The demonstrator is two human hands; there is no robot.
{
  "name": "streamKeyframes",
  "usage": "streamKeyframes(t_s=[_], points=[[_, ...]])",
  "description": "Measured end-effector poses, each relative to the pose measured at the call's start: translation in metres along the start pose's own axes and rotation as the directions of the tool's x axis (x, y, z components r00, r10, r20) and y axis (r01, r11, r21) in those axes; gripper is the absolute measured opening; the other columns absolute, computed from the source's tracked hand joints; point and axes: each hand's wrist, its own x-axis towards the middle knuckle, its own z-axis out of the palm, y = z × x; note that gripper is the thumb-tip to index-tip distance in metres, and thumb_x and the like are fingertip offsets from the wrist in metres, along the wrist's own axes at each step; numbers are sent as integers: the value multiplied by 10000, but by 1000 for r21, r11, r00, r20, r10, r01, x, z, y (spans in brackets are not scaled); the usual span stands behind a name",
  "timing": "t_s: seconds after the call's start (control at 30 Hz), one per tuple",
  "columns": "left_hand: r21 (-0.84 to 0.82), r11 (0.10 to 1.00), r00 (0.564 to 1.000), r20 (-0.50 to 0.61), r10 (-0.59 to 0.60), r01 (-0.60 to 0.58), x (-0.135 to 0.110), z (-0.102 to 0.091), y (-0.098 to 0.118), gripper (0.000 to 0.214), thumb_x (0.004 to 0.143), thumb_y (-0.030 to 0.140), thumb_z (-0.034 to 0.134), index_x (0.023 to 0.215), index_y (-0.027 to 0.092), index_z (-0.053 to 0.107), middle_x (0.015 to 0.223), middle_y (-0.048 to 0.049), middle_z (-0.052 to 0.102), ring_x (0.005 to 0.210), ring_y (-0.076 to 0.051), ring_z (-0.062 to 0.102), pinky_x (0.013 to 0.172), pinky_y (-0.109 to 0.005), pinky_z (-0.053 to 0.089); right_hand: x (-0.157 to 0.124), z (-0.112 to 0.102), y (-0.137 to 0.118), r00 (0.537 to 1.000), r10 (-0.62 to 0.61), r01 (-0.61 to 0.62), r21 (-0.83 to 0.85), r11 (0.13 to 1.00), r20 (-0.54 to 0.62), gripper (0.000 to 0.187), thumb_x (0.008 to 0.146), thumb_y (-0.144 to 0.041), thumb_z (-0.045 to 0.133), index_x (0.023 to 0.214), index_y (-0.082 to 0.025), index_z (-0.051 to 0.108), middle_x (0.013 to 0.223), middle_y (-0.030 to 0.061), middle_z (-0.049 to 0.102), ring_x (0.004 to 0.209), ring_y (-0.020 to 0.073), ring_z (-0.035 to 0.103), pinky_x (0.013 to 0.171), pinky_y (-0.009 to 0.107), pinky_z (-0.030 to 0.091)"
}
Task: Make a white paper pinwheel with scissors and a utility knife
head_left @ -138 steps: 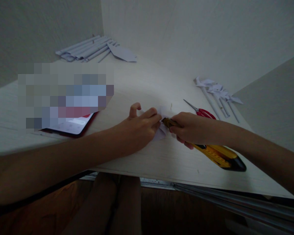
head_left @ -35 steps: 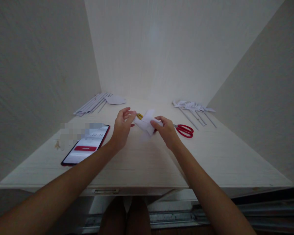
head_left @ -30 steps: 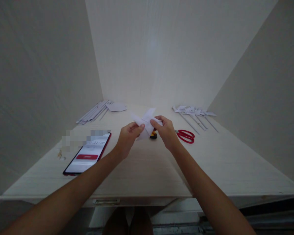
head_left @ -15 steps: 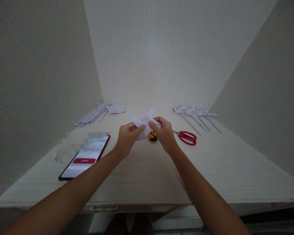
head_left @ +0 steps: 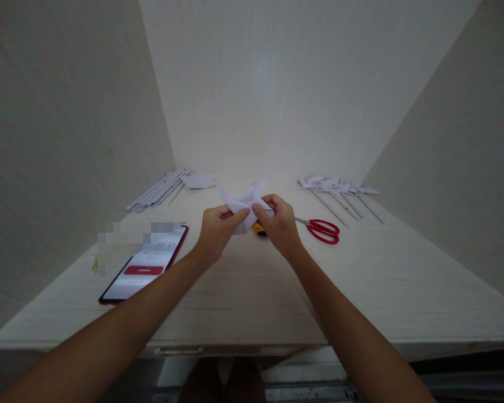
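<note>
Both my hands hold a white folded paper pinwheel head [head_left: 244,200] a little above the middle of the pale wooden table [head_left: 252,280]. My left hand [head_left: 217,230] pinches its left side with thumb and fingers closed. My right hand [head_left: 279,223] is closed on its right side. A yellow utility knife [head_left: 259,228] lies on the table just behind and under my right hand, mostly hidden.
Red-handled scissors [head_left: 322,230] lie right of my hands. Several finished paper pinwheels on sticks [head_left: 340,190] rest at the back right. A bundle of rolled paper sticks [head_left: 157,190] and a folded sheet [head_left: 199,181] lie back left. A phone [head_left: 145,268] is at the left.
The yellow knife was in my right hand 4.6 s ago and now lies on the table. Both hands have lifted the paper piece and keep turning it slightly.
</note>
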Motion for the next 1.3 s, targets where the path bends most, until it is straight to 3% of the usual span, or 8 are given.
streamKeyframes(t_s=[0.1,0.2,0.27,0.37,0.6,0.77,0.93,1.3], points=[[-60,998,1000,-23,4,-5,2,1,-1,220,591,258,725,772,136,699,789,-47,698,706,-153,623,735,-293,475,-6,-3,-2,966,-216,183,-212,960,-144,211,708,-272,562,882,-171,500,832,49,556,753,158,530,656,308,428],[-143,990,1000,-24,-12,9,3,2,-1,227,597,249,715,780,118,691,799,-58,692,758,-167,623,773,-299,460,-17,-5,-6,857,-498,359,-539,762,-133,129,757,-265,542,863,-195,566,994,82,494,932,205,450,776,377,361],[-193,981,999,1,-35,35,3,2,0,218,606,242,705,773,104,683,794,-63,688,764,-166,621,781,-298,453,-22,-4,-6,838,-544,387,-661,644,-40,114,780,-288,530,815,-221,616,1074,82,458,988,237,397,785,407,318],[-266,961,997,31,-65,71,1,4,2,191,621,221,688,767,98,673,793,-61,684,766,-156,621,781,-285,450,-25,0,-4,849,-529,367,-735,570,14,139,771,-309,553,865,-250,637,1141,79,431,1017,264,361,770,415,288],[-335,923,982,47,-185,190,-3,7,3,193,623,177,685,791,87,656,792,-63,681,744,-140,622,726,-251,458,-22,3,-2,868,-496,324,-760,563,3,143,741,-305,596,847,-213,625,1120,96,445,1007,266,362,755,404,268],[-341,920,981,61,-182,192,-2,7,1,153,635,173,680,766,98,657,765,-47,678,703,-118,611,663,-219,456,-22,4,0,885,-466,291,-747,597,-27,97,744,-276,579,791,-196,607,1104,100,440,999,270,359,739,402,264],[-357,915,982,54,-179,187,-4,9,0,126,637,145,667,754,99,658,748,-40,675,709,-108,610,700,-216,456,-19,6,3,906,-419,261,-714,650,-50,96,747,-263,550,728,-180,594,1062,101,441,968,264,365,716,396,279],[-350,912,976,67,-205,216,-5,11,-3,166,627,185,673,773,113,642,783,-42,671,692,-112,600,680,-233,470,-18,8,1,906,-406,230,-668,708,-118,72,730,-212,529,688,-172,571,1026,96,452,950,251,377,720,393,290]])
